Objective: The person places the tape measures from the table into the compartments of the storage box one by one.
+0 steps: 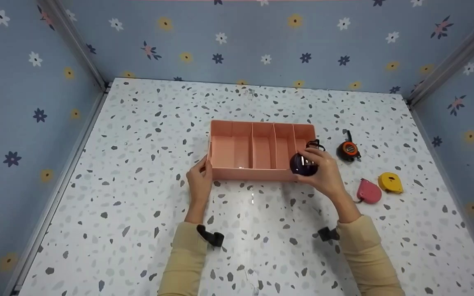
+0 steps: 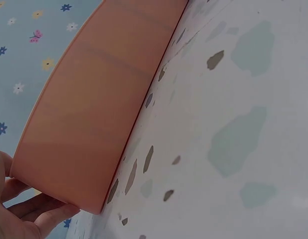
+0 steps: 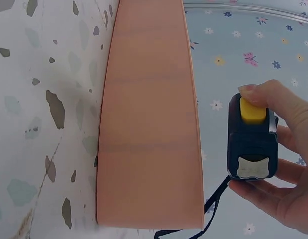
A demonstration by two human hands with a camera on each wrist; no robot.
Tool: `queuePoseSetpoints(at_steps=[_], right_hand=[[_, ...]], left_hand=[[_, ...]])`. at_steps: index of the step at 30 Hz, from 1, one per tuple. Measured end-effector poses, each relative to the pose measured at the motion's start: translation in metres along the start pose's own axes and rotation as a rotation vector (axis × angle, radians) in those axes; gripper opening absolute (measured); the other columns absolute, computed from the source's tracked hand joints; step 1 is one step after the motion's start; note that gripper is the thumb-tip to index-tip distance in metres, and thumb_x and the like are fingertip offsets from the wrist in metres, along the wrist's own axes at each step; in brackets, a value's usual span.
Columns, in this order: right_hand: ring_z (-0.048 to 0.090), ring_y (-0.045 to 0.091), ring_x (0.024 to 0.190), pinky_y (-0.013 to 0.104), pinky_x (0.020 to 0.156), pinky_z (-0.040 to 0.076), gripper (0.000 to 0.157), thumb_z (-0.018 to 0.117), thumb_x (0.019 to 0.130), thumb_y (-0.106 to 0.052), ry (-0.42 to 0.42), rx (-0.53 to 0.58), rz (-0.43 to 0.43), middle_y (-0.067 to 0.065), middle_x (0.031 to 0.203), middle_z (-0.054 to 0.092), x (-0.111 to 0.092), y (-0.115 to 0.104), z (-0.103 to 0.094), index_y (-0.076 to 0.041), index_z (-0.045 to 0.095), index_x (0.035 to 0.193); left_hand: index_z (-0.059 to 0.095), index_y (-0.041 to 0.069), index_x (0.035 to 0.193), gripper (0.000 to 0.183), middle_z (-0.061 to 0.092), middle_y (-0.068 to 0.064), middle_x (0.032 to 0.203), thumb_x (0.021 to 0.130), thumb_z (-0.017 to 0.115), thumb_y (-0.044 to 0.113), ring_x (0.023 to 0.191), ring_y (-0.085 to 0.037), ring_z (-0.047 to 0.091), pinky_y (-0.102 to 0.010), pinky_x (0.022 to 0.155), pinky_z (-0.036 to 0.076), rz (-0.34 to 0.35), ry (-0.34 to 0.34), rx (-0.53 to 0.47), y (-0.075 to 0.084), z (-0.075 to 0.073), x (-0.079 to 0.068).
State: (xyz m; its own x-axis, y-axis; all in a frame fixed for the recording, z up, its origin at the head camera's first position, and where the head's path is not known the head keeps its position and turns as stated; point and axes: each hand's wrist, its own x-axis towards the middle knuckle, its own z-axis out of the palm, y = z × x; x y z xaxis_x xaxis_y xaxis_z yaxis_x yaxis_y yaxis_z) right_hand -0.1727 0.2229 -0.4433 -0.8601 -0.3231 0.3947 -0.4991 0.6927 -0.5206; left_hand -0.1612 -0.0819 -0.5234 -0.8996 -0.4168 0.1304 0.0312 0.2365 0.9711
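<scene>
A pink divided box (image 1: 257, 174) with several compartments stands on the table. At its left end, my left hand (image 1: 200, 181) touches the near corner; in the left wrist view the fingers (image 2: 54, 219) lie against the end wall. My right hand (image 1: 323, 172) grips a dark tape measure (image 1: 300, 165) above the box's right end. In the right wrist view this tape measure (image 3: 252, 149) shows a yellow button, a pale clip and a black wrist strap (image 3: 216, 199), with the thumb on top by the button. The compartments hold nothing that shows.
Right of the box lie a black and orange tape measure (image 1: 347, 151), a pink tape measure (image 1: 369, 191) and a yellow tape measure (image 1: 391, 182). The speckled table (image 1: 138, 185) is bounded by flowered panels (image 1: 245, 49) at the back and both sides.
</scene>
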Motion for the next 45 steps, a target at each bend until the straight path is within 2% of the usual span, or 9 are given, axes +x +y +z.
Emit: queuePoseSetpoints(at_steps=[6, 12, 20, 27, 31, 35, 40, 45], right_hand=[[0.044, 0.033, 0.112, 0.047, 0.089, 0.040, 0.059, 0.080, 0.062, -0.013, -0.018, 0.009, -0.021, 0.019, 0.114, 0.054, 0.008, -0.005, 0.010, -0.010, 0.060, 0.117], [0.044, 0.033, 0.111, 0.049, 0.088, 0.039, 0.059, 0.080, 0.062, -0.014, -0.029, 0.008, -0.034, 0.018, 0.114, 0.054, 0.014, -0.010, 0.019, -0.009, 0.060, 0.117], [0.047, 0.031, 0.107, 0.044, 0.086, 0.042, 0.059, 0.080, 0.062, -0.016, -0.040, 0.044, -0.054, 0.016, 0.115, 0.054, 0.024, -0.017, 0.032, -0.008, 0.060, 0.116], [0.044, 0.031, 0.111, 0.048, 0.093, 0.035, 0.060, 0.080, 0.062, -0.021, -0.041, 0.049, -0.107, 0.016, 0.114, 0.055, 0.035, -0.024, 0.042, -0.010, 0.060, 0.117], [0.043, 0.032, 0.112, 0.045, 0.089, 0.040, 0.060, 0.080, 0.062, -0.024, -0.048, 0.029, -0.115, 0.014, 0.114, 0.055, 0.039, -0.028, 0.046, -0.010, 0.060, 0.116], [0.044, 0.032, 0.112, 0.046, 0.089, 0.040, 0.061, 0.081, 0.060, -0.026, -0.050, -0.005, -0.111, 0.014, 0.115, 0.055, 0.043, -0.033, 0.049, -0.010, 0.061, 0.115], [0.045, 0.032, 0.109, 0.047, 0.090, 0.037, 0.062, 0.082, 0.059, -0.024, -0.044, 0.047, -0.134, 0.016, 0.113, 0.056, 0.049, -0.039, 0.056, -0.009, 0.061, 0.115], [0.048, 0.029, 0.105, 0.042, 0.087, 0.041, 0.060, 0.082, 0.059, -0.021, -0.041, 0.072, -0.153, 0.016, 0.112, 0.057, 0.053, -0.043, 0.064, -0.007, 0.061, 0.114]], left_hand=[[0.056, -0.004, 0.115, 0.029, 0.060, -0.015, 0.110, 0.090, 0.049, 0.009, 0.092, -0.020, 0.058, -0.027, 0.076, 0.049, -0.001, 0.005, -0.006, 0.001, 0.000, 0.000], [0.057, -0.003, 0.115, 0.029, 0.060, -0.015, 0.110, 0.090, 0.049, 0.010, 0.092, -0.021, 0.059, -0.026, 0.077, 0.049, 0.001, 0.002, -0.010, 0.001, 0.000, 0.000], [0.057, -0.003, 0.114, 0.028, 0.060, -0.014, 0.109, 0.090, 0.049, 0.009, 0.091, -0.020, 0.059, -0.026, 0.077, 0.049, 0.003, 0.006, -0.006, -0.001, 0.001, 0.000], [0.058, -0.003, 0.113, 0.028, 0.061, -0.014, 0.108, 0.089, 0.050, 0.009, 0.088, -0.020, 0.059, -0.027, 0.075, 0.050, 0.011, 0.017, -0.008, -0.001, 0.002, 0.001], [0.058, -0.004, 0.112, 0.027, 0.061, -0.014, 0.107, 0.089, 0.050, 0.008, 0.086, -0.020, 0.059, -0.029, 0.074, 0.050, 0.025, 0.026, -0.010, 0.000, 0.002, 0.001], [0.058, -0.004, 0.113, 0.028, 0.061, -0.014, 0.108, 0.089, 0.050, 0.008, 0.088, -0.019, 0.059, -0.028, 0.075, 0.050, 0.019, 0.018, -0.003, 0.000, 0.001, 0.001], [0.058, -0.003, 0.113, 0.028, 0.061, -0.014, 0.108, 0.089, 0.049, 0.008, 0.090, -0.019, 0.059, -0.028, 0.076, 0.049, 0.010, 0.017, 0.008, 0.000, 0.001, 0.001], [0.058, -0.003, 0.113, 0.028, 0.061, -0.014, 0.107, 0.089, 0.049, 0.008, 0.089, -0.019, 0.059, -0.028, 0.075, 0.049, 0.008, 0.020, 0.010, 0.000, 0.001, 0.000]])
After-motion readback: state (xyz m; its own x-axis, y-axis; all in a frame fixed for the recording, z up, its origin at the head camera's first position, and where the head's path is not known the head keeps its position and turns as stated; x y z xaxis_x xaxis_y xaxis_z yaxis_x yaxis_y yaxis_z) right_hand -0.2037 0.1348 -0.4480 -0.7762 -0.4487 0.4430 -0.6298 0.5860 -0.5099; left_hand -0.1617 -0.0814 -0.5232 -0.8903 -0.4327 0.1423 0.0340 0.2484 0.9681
